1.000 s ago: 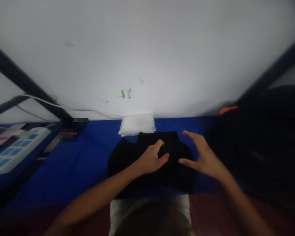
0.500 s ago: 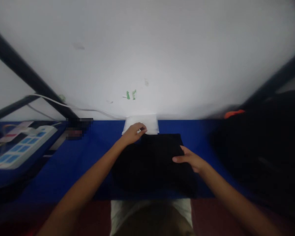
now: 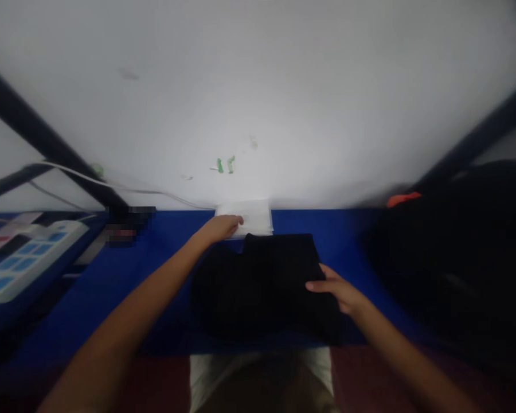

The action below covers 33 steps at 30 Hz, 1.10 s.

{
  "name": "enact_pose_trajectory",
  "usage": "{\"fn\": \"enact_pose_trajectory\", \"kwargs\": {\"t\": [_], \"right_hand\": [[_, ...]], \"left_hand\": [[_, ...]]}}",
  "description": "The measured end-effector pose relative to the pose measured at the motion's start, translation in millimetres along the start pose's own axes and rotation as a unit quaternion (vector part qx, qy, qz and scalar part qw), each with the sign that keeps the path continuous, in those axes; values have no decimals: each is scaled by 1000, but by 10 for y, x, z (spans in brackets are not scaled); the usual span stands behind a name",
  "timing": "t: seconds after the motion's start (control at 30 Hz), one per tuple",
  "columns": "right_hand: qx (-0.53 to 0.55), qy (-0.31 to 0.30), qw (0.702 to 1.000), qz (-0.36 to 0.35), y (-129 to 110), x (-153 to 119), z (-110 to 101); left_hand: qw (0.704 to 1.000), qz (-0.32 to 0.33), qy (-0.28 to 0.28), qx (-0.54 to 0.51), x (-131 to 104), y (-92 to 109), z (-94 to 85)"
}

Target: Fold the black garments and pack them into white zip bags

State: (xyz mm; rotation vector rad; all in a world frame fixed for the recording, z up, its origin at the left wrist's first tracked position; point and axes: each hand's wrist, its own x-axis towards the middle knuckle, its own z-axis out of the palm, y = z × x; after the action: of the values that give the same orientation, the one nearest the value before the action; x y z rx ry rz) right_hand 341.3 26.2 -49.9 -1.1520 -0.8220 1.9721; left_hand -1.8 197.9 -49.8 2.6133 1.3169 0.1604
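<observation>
A folded black cloth [image 3: 279, 275], perhaps a garment, lies on the blue tabletop in front of me; its dark folds are hard to make out. My right hand [image 3: 337, 288] grips its right edge, thumb on top and fingers underneath. Beyond the cloth, a stack of thin white sheets or bags [image 3: 258, 215] rests against the wall. Over the left part of this stack is my left hand [image 3: 223, 228], fingers loosely extended, apart from the cloth and with nothing visible in them.
A white power strip [image 3: 30, 261] with blue sockets lies at the left, and a white cable [image 3: 155, 192] runs along the wall. Dark frame bars slope down on both sides. A large black heap [image 3: 456, 269] fills the right, with something orange [image 3: 404, 199] behind it.
My left hand has moved left from the cloth's far edge and its fingers have loosened. The right hand keeps its hold, and the cloth's far left corner now shows. The view has shifted slightly.
</observation>
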Motion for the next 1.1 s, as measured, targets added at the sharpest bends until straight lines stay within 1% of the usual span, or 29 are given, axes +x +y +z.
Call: {"fn": "enact_pose_trajectory", "kwargs": {"t": [0.13, 0.23, 0.37, 0.47, 0.53, 0.6, 0.7, 0.8, 0.9, 0.97, 1.0, 1.07, 1.1], "right_hand": [[-2, 5, 1000, -5, -10, 0, 29], [0, 17, 1000, -12, -49, -13, 57], [6, 15, 999, -38, -131, -17, 129], [15, 10, 998, -59, -183, 18, 242], [17, 9, 998, -65, -200, 60, 336], [9, 7, 998, -66, -200, 105, 424], [-19, 6, 998, -67, -180, 144, 508], [-44, 2, 997, -61, -158, 137, 536], [-70, -37, 996, -30, -147, 131, 552], [-74, -61, 995, 1, -137, 153, 566], [-67, -61, 996, 8, -130, 172, 572], [-40, -32, 999, 1, -110, 213, 576], [-26, -11, 1000, -11, -98, 230, 574]], "left_hand": [[999, 20, 1, 44, -73, 103, -78], [994, 30, 11, 105, -175, 277, -196], [989, -1, 50, 142, -347, 669, -355], [988, -18, 42, 144, -462, 996, -408], [990, -10, 43, 134, -533, 1164, -395], [991, 14, 73, 113, -600, 1272, -351], [982, 70, 157, 83, -682, 1342, -267], [957, 115, 252, 85, -709, 1389, -186], [932, 146, 318, 97, -678, 1482, -106], [918, 185, 336, 97, -650, 1561, -56], [911, 213, 340, 97, -639, 1596, -33], [897, 269, 336, 97, -631, 1640, 7], [895, 286, 328, 100, -633, 1646, 24]]}}
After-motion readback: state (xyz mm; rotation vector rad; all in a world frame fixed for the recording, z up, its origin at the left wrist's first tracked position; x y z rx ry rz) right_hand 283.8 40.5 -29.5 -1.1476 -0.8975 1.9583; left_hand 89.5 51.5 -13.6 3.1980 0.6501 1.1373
